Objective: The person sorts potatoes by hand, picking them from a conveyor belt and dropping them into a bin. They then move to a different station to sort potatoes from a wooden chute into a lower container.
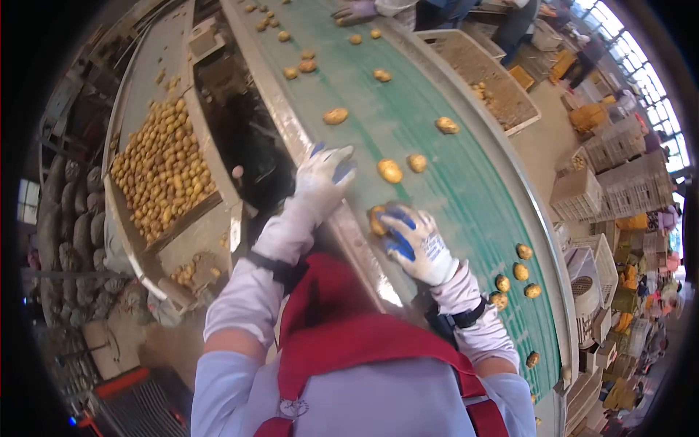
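Note:
My right hand [419,244], in a white glove with blue palm and fingertips, has its fingers around a yellowish potato [378,220] at the near side of the green conveyor belt [466,197]. My left hand [325,173], gloved the same way, is over the belt's metal side rail [291,131]. Its fingers are loosely bent and apart, and I see nothing in them. Two potatoes, one of them a larger potato [389,171], lie on the belt between and beyond my hands. A small pinkish round object [237,172] shows against the dark gap left of the rail.
A bin [218,200] heaped with potatoes [164,164] stands to the left. Another person's gloved hand [355,10] is at the belt's far end. Across the belt are a large tray [535,116] and stacked white crates [626,186]. Filled sacks [73,218] line the left wall.

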A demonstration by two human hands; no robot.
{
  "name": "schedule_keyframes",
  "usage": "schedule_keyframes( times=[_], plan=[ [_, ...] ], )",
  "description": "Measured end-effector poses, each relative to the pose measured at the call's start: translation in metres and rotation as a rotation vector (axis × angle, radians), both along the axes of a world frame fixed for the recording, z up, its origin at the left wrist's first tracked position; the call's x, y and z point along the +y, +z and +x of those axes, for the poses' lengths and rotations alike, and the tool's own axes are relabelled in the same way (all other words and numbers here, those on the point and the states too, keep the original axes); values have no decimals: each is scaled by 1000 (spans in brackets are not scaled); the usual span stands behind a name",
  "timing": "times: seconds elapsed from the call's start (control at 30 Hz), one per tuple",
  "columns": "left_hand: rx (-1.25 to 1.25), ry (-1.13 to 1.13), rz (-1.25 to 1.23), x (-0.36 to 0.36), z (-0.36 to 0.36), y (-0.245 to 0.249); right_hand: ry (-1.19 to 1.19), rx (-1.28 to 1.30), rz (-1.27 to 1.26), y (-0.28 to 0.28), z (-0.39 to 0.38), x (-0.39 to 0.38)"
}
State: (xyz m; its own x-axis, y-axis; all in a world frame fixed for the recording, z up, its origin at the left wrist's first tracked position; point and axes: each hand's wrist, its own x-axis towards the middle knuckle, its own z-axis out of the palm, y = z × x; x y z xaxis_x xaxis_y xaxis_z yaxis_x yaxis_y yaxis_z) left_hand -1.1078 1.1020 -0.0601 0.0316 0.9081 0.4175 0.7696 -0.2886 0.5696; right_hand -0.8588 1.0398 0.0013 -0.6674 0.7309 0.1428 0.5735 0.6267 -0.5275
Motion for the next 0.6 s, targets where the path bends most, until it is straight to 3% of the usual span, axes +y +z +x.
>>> schedule_keyframes(
  times=[0.1, 0.2, 0.27, 0.37, 0.6],
  plan=[
    [81, -141, 16, 7, -20, -6, 159, -37, 143, -11, -43, 0],
    [184, -303, 29, 25, -36, -12, 190, -135, 16, -23, -56, -27],
    [344, -260, -46, 25, -33, 0, 193, -163, 64, -24, -52, -32],
    [282, -285, -219, 42, -27, 9, 180, -123, -102, -4, -49, -10],
    [360, -302, -210, 51, -36, 22, 193, -123, -186, 6, -56, 8]
  ],
)
